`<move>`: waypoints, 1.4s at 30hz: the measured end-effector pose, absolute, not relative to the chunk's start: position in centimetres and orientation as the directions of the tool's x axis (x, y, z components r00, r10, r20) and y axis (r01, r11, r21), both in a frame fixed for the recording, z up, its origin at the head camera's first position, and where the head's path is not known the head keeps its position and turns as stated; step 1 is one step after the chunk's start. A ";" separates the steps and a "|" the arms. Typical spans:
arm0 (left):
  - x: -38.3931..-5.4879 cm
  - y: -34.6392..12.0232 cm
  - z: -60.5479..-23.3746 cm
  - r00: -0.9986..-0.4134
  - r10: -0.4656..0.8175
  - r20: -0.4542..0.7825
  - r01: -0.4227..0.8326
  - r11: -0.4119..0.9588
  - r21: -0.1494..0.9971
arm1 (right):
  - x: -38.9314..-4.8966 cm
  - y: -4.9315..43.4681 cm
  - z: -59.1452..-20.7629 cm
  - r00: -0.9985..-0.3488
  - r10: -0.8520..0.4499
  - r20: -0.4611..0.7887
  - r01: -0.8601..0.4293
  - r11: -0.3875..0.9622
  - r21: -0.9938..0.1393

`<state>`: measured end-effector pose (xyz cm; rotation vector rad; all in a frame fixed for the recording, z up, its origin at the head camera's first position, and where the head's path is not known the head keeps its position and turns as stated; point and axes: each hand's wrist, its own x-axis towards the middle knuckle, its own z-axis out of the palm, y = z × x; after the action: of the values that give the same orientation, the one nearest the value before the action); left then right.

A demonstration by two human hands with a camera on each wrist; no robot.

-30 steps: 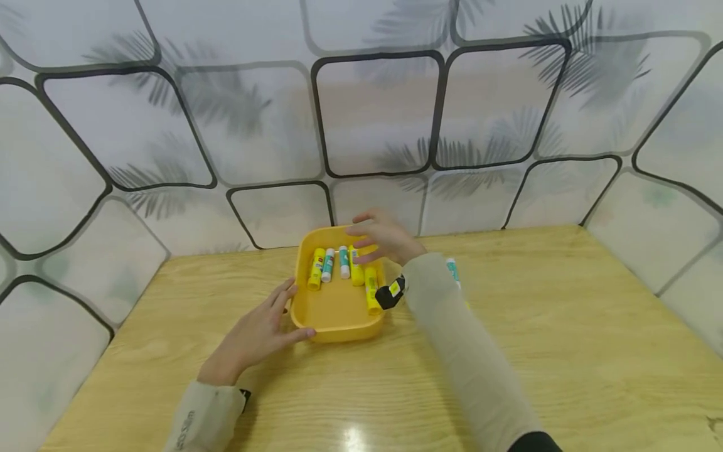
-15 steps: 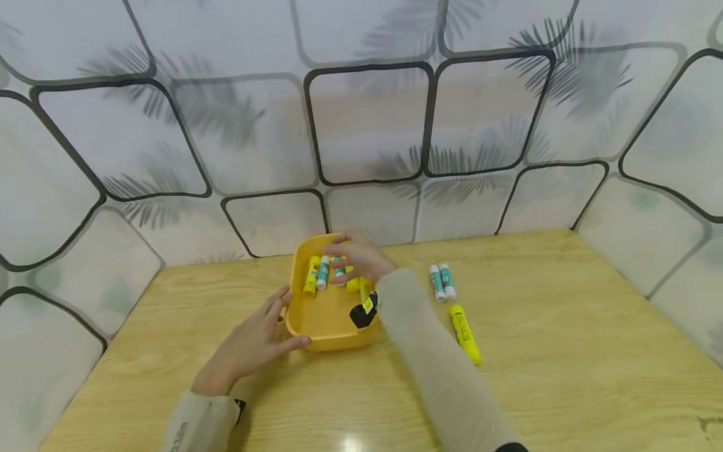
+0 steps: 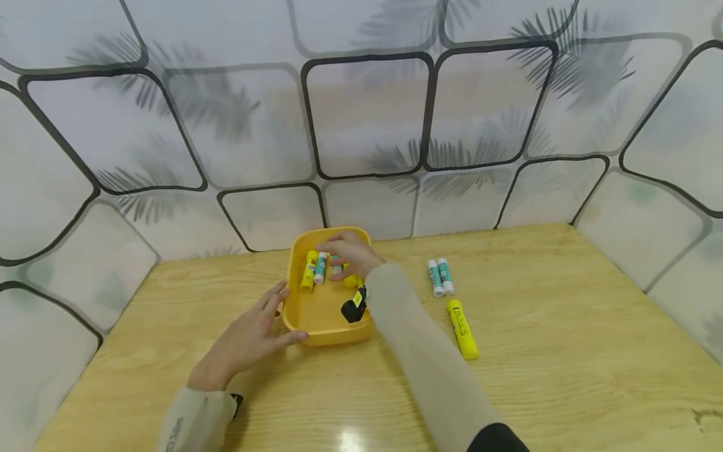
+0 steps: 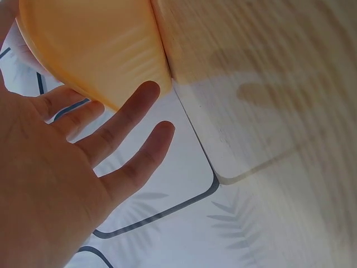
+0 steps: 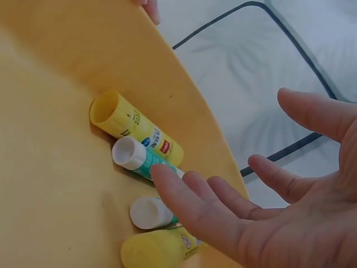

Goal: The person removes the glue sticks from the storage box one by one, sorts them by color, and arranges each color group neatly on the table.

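A yellow plastic tray [image 3: 322, 323] stands on the table with glue sticks lying inside. My left hand [image 3: 243, 342] rests at its left side, fingers lightly bent along the wall and thumb at the front rim. Over the tray's right half reaches my right hand [image 3: 351, 251], its fingers spread and holding nothing. In the right wrist view its fingertips overlap a teal-and-white glue stick [image 5: 131, 153], which lies beside a yellow glue stick [image 5: 136, 131]. Another white-capped stick [image 5: 146, 213] and a second yellow one [image 5: 156, 248] lie nearer the palm, partly hidden by the fingers.
Right of the tray, two teal-and-white glue sticks [image 3: 440, 277] lie side by side on the wooden table [image 3: 542, 351]. A larger yellow glue stick [image 3: 463, 329] lies in front of them. A patterned wall covering [image 3: 367, 119] rises behind the table.
My right hand has moved left and slightly down over the tray, and the sticks on the table have come out from behind my right arm. My left hand stays at the tray.
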<state>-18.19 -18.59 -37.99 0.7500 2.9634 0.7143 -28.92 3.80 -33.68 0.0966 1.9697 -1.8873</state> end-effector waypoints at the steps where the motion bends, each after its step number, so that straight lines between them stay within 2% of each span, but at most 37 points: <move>1: -18.2 -18.6 -37.9 -0.886 0.453 0.105 0.451 0.783 0.428 | -29.0 3.7 -33.7 -0.913 -0.227 -0.340 0.329 0.085 -0.940; 10: -18.4 -18.5 -37.9 -0.892 0.446 0.080 0.434 0.789 0.435 | -29.6 2.9 -34.1 -0.894 -0.229 -0.384 0.375 0.083 -0.923; 18: -18.5 -18.3 -37.4 -0.888 0.454 0.076 0.440 0.786 0.434 | -29.7 2.4 -33.9 -0.886 -0.233 -0.400 0.378 0.135 -0.916; 26: -18.4 -18.4 -37.4 -0.886 0.455 0.085 0.446 0.791 0.418 | -29.3 1.1 -34.6 -0.897 -0.169 -0.407 0.388 0.137 -0.911; 37: -18.4 -18.5 -37.6 -0.887 0.450 0.102 0.448 0.787 0.424 | -29.4 -0.2 -35.1 -0.925 -0.093 -0.369 0.318 0.346 -0.883; 39: -18.4 -18.6 -37.5 -0.890 0.447 0.089 0.440 0.791 0.425 | -29.4 -0.5 -35.2 -0.925 -0.098 -0.368 0.319 0.325 -0.890; 42: -18.3 -18.5 -37.4 -0.894 0.443 0.068 0.428 0.799 0.423 | -29.4 -0.8 -35.6 -0.920 -0.121 -0.373 0.342 0.218 -0.914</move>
<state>-18.30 -18.49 -37.38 0.7136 2.9462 0.6803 -29.36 -0.80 -35.62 0.2060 2.1334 -1.7492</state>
